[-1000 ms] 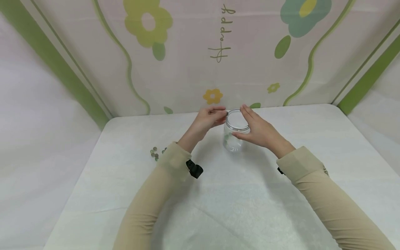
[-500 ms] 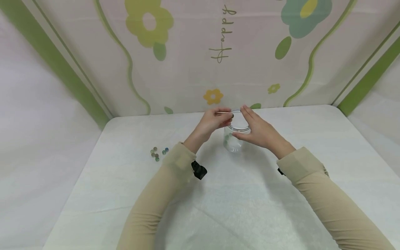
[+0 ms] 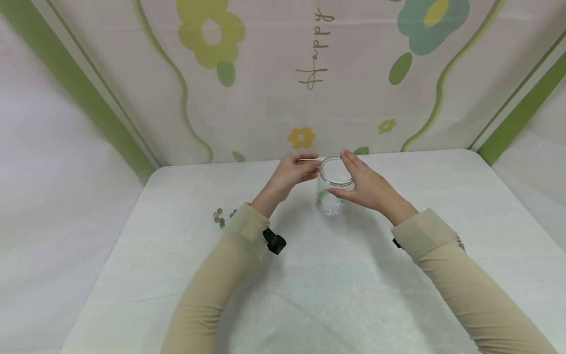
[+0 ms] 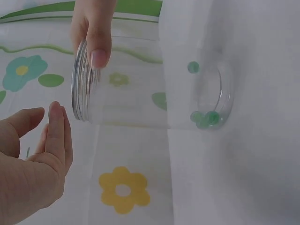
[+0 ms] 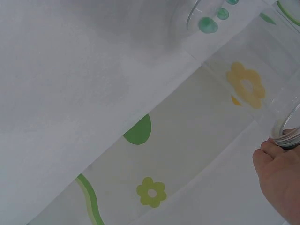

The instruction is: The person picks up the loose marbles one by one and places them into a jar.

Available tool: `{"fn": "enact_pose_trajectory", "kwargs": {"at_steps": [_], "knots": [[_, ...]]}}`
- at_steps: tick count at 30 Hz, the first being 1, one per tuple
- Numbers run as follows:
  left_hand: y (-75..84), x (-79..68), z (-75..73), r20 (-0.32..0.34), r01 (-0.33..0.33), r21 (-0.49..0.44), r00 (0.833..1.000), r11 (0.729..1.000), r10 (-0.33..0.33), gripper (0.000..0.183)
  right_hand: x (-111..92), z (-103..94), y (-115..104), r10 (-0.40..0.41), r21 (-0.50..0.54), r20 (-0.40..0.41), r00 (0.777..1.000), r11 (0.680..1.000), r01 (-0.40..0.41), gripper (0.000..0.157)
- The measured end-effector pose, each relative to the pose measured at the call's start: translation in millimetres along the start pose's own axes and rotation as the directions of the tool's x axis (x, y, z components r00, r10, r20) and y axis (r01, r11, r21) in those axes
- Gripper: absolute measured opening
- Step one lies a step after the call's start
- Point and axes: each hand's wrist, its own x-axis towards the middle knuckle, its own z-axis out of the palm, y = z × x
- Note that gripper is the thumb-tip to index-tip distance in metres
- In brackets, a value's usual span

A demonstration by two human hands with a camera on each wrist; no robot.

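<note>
We are watching a person's left grip [image 3: 289, 174] hanging just to the left of the mouth of a clear jar [image 3: 329, 211]; its fingers [image 4: 56, 133] are extending loosely and its thumb is standing apart, so we are seeing it relaxed and unclenched. In the left wrist view, we are finding a small gap between its fingertips and the jar's ridged rim [image 4: 81, 104].

The right grip [image 3: 370, 188] is holding the jar: its thumb is lying on the ridged neck, and its fingers are resting along the right side of the rim. The jar is standing upright on the white tabletop [image 3: 309, 305], between the 2 grips. Below both grips, we are seeing green marbles [image 4: 212, 117] sitting at the bottom of the jar.

To the left of the left grip and nearer the person, loose marbles [image 3: 222, 221] are lying on the tabletop, 1 of them showing blue close against the left sleeve [image 3: 240, 231]. Below the left grip, a black device [image 3: 275, 242] is sitting at the cuff. Beyond both grips, a floral backdrop [image 3: 265, 113] is hanging, bearing the word "Happy" turned sideways.
</note>
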Motion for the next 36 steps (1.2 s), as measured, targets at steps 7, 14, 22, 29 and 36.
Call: {"fn": "enact_pose_trajectory", "kwargs": {"at_steps": [7,14,22,29,36], "knots": [[-9.4,-0.7,-20.4,0.0,0.015,-0.029,1.0,0.999,-0.015,0.038,0.1,-0.3,-0.7,-0.001,-0.007,0.002,1.0,1.0,0.001,0.098],[-18.8,-6.5,-44.9,0.002,0.065,-0.005,0.998,0.998,-0.065,0.041,0.0,0.1,0.4,-0.014,-0.01,-0.011,1.0,1.0,0.014,0.098],[-28.2,-15.9,-74.1,-0.001,0.106,0.015,0.994,0.994,-0.106,0.044,0.4,0.4,1.8,-0.023,-0.01,-0.02,1.0,1.0,0.023,0.098],[-42.8,-28.3,-104.2,-0.003,0.106,0.073,0.994,0.992,-0.106,0.048,0.5,2.1,2.7,-0.025,-0.008,-0.022,0.999,1.0,0.024,0.098],[-55.0,-35.8,-131.0,-0.031,0.124,0.171,0.992,0.978,-0.12,0.049,0.6,1.7,3.2,-0.028,-0.01,-0.028,0.999,1.0,0.028,0.098]]}}
